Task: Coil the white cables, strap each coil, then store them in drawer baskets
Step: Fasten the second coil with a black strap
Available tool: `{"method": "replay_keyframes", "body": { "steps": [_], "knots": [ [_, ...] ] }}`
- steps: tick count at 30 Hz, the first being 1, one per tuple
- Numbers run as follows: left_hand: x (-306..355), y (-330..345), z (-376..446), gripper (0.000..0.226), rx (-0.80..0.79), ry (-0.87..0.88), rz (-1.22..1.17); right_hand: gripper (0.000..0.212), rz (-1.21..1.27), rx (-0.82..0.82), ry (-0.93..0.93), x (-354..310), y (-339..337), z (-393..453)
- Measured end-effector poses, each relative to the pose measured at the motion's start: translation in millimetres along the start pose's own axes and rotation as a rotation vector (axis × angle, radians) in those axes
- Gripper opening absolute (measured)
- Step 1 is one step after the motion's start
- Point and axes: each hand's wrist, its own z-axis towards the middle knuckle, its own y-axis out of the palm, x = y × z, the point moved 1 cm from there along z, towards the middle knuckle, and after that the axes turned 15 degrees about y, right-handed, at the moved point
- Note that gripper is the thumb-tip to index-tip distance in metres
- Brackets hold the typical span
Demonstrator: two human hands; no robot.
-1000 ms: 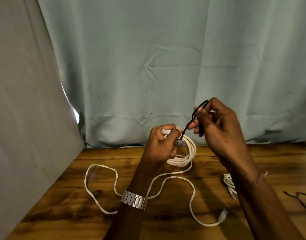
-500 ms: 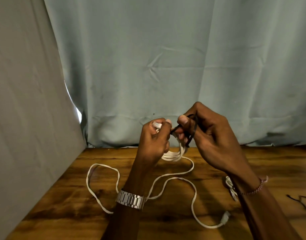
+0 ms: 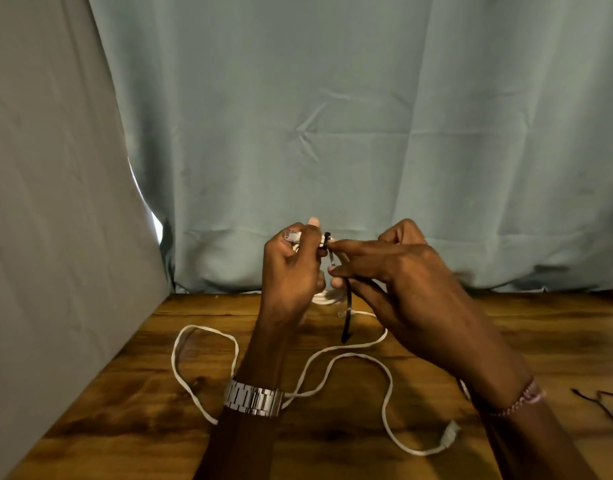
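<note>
Two hands strap a coil of white cable above a brown wooden table [image 3: 505,323].

The left hand [image 3: 293,268], with a silver metal watch [image 3: 253,398] on its wrist, curls its fingers tightly around the top of the coiled white cable [image 3: 327,297], raised above the table's far edge. The right hand [image 3: 402,271], with a beaded bracelet [image 3: 521,401] on its wrist, pinches a thin black plastic strap [image 3: 348,306] just beside the left hand; the strap's free tail hangs down toward the table. The cable's loose length [image 3: 388,382] snakes over the table nearer the person, ending in a white plug [image 3: 450,436]. A pale grey-green curtain [image 3: 332,116] hangs behind the table.
</note>
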Motion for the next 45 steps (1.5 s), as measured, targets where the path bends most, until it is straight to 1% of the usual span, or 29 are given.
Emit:
{"method": "replay_keyframes", "body": {
  "steps": [3,4,9,13,16,20,22,24,28,30,33,34,35,37,38,40,41,42,45],
  "knots": [
    [5,1,-1,0.037,0.007,0.018,-0.013,0.032,-0.031,-0.03,0.122,1,9,2],
    [8,1,-1,0.037,0.006,0.024,-0.017,0.034,-0.033,-0.022,0.138,1,11,2],
    [17,5,-4,0.036,-0.031,-0.006,-0.083,0.032,-0.085,0.025,0.166,5,16,4],
    [19,7,-4,0.034,-0.032,-0.042,-0.073,0.031,-0.086,0.037,0.188,8,18,4],
    [19,4,-4,0.03,-0.057,-0.056,-0.082,0.026,-0.085,0.045,0.22,10,22,6],
    [15,-2,-3,0.017,-0.129,-0.015,-0.053,0.019,-0.101,0.061,0.237,11,25,7],
    [13,-4,-3,0.012,-0.157,0.006,-0.038,0.018,-0.109,0.066,0.243,11,26,7],
    [12,-7,-3,0.011,-0.19,0.015,-0.054,0.021,-0.127,0.072,0.243,10,26,7],
    [10,-10,-1,0.011,-0.229,0.034,-0.075,0.018,-0.165,0.097,0.249,9,25,7],
    [9,-11,-1,0.011,-0.233,0.058,-0.063,0.022,-0.201,0.073,0.239,4,22,5],
    [7,-12,-1,0.014,-0.226,0.076,-0.069,0.034,-0.247,-0.065,0.223,-1,16,1],
    [7,-12,-1,0.014,-0.226,0.073,-0.068,0.034,-0.214,-0.067,0.209,-1,12,0],
    [6,-12,-1,0.013,-0.227,0.071,-0.064,0.032,-0.154,-0.027,0.201,-1,8,0],
    [6,-10,-2,0.011,-0.231,0.074,-0.053,0.024,-0.004,0.13,0.225,3,4,2],
    [6,-9,-2,0.01,-0.238,0.076,-0.043,0.028,0.059,0.167,0.261,4,4,4],
    [6,-6,-4,0.01,-0.267,0.083,-0.028,0.045,0.159,0.14,0.333,6,9,6],
    [6,-4,-5,0.012,-0.286,0.087,-0.032,0.049,0.189,0.116,0.361,7,11,7],
    [7,-3,-6,0.014,-0.307,0.094,-0.038,0.05,0.224,0.102,0.38,8,12,8],
    [7,0,-8,0.016,-0.363,0.128,-0.039,0.042,0.344,0.087,0.445,15,15,10]
  ]
}}
